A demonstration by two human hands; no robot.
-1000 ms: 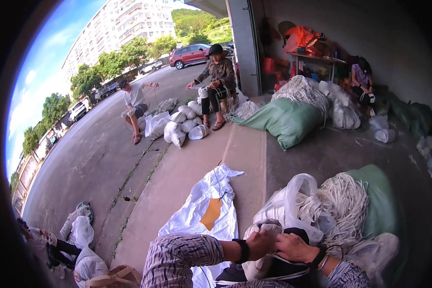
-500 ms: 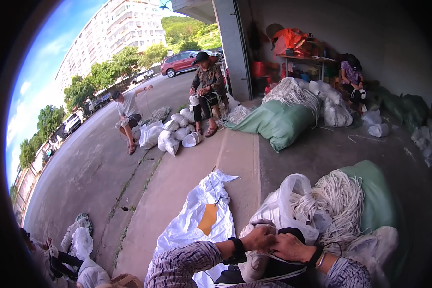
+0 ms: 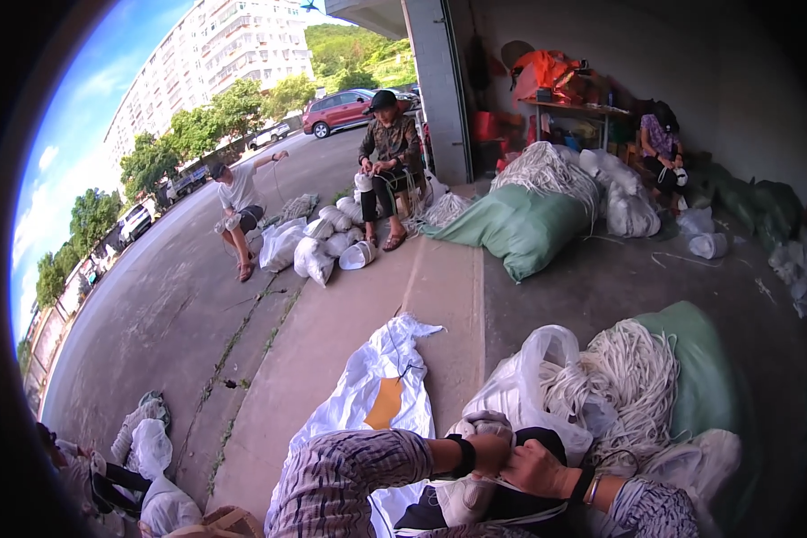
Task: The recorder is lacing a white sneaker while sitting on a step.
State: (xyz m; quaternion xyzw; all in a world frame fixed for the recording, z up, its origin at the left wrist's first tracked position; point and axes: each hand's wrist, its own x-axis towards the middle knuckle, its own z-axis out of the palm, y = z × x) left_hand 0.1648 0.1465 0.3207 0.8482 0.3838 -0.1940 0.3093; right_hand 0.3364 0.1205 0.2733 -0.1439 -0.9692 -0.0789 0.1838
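My left hand and my right hand meet over my lap, fingers closed and close together. What they pinch between them is too small to make out. Under and beside my left hand lies a pale, rounded bundle, its upper end showing above the hand. A white cord runs across the dark cloth on my lap below both wrists. Just beyond my right hand stands a translucent plastic bag with pale contents. A heap of loose white cord lies beside it, against a green sack.
A white woven sheet with an orange-brown patch lies to my left. Farther off, a large green sack bears more cord. Several people sit around; one in a patterned jacket sits by white bags. A pillar stands behind.
My left forearm has shifted, its elbow higher, and my left hand has turned and moved slightly right. My right hand is more closed. A distant person in white has moved an arm slightly.
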